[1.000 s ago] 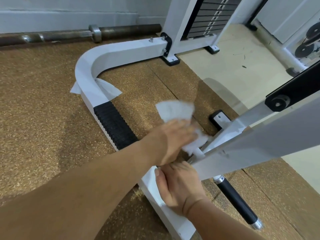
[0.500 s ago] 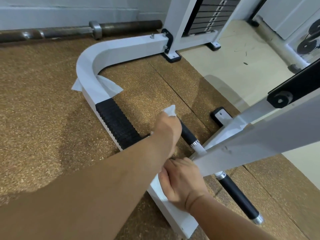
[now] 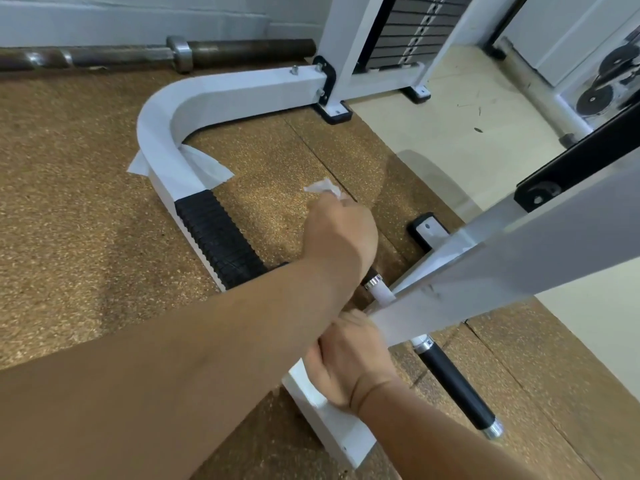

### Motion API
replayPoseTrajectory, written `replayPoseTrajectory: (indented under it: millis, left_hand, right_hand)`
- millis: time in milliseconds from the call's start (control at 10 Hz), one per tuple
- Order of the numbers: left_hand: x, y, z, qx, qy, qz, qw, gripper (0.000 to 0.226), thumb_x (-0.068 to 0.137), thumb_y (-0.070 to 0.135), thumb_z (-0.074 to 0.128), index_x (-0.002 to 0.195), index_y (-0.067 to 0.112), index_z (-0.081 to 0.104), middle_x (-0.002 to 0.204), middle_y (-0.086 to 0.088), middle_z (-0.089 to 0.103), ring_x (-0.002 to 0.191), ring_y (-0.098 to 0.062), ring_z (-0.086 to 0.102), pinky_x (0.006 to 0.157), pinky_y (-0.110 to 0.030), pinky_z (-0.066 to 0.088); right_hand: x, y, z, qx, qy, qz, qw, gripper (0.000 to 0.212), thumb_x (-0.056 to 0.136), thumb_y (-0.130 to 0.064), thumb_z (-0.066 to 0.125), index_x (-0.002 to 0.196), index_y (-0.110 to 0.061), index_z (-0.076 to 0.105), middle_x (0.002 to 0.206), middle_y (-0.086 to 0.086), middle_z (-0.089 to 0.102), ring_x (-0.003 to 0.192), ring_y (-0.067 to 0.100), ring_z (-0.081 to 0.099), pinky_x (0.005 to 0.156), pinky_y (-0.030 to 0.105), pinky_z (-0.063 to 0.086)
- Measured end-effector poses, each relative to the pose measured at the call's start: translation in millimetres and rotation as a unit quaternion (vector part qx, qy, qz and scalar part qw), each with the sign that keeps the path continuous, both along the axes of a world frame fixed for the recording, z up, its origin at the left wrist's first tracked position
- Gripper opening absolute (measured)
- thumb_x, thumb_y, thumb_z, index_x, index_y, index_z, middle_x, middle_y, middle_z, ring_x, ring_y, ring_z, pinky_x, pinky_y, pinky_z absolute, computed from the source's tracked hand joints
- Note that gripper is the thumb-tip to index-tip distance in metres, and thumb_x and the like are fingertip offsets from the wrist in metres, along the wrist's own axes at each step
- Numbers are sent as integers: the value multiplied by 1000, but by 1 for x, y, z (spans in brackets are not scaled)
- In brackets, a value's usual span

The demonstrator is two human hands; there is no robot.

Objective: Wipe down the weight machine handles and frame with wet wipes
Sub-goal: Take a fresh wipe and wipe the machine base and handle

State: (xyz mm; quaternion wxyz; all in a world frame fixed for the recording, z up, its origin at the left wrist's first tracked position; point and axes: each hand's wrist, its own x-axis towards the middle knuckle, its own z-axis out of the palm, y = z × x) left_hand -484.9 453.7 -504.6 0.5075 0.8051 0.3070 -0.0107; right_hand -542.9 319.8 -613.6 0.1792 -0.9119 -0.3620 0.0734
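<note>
My left hand (image 3: 341, 233) is closed around the far black handle of the weight machine, with a crumpled white wet wipe (image 3: 323, 188) sticking out past my knuckles. Only that handle's chrome collar (image 3: 372, 281) shows below my wrist. My right hand (image 3: 349, 362) grips the lower end of the white lever arm (image 3: 502, 271), where the handles cross it. The near black handle (image 3: 453, 382) juts out toward the lower right, bare. The white base frame (image 3: 221, 95) curves across the floor behind my hands.
A black ribbed foot pad (image 3: 218, 237) covers part of the base frame, and a second white wipe (image 3: 207, 164) is draped over the frame just above it. A barbell (image 3: 138, 55) lies along the wall. Weight stack (image 3: 412, 26) top centre; weight plates (image 3: 609, 77) top right.
The wipe was spread out at the lever joint a second ago. My left hand has since closed it around the far handle and slid outward along it. My right hand has kept its grip.
</note>
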Motion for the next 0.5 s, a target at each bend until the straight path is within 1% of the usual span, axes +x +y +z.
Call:
replayPoseTrajectory:
  millis: [100,200,300,400,500]
  left_hand:
    - [-7,3,-18,127,-76,-97,984,54,110,20,32,162,10,20,173,-8,5,160,-28,-1,130,-42,7]
    - [-18,3,-46,178,-32,-255,950,60,109,23,33,164,14,11,173,1,-3,158,-24,-15,127,-41,-6]
    - [-34,-7,-51,51,-50,-316,946,61,110,24,35,165,25,8,163,22,-13,141,0,-33,115,-24,-19]
    - [-46,-17,-52,-85,-55,-292,951,56,111,31,39,164,34,21,171,15,-13,153,-6,-22,118,-23,-6]
    - [-51,-19,-35,-289,6,-192,938,36,108,32,49,144,26,53,153,2,44,134,-16,50,102,-11,33]
  right_hand:
    - [-2,7,17,-51,2,-23,998,39,106,-37,33,72,-23,46,63,1,60,59,28,53,72,40,47]
    - [-2,6,18,-46,-72,19,996,36,105,-36,36,72,-26,43,64,2,61,62,28,55,73,39,48]
    - [2,2,14,-33,-80,45,995,35,102,-29,36,72,-21,52,66,11,66,69,34,61,76,42,53]
    - [4,1,5,-165,-85,98,978,54,97,-24,31,118,2,74,99,29,76,106,49,68,95,58,55]
    - [3,3,9,-148,-97,100,979,52,96,-24,31,108,-2,77,98,24,78,110,41,63,103,48,45]
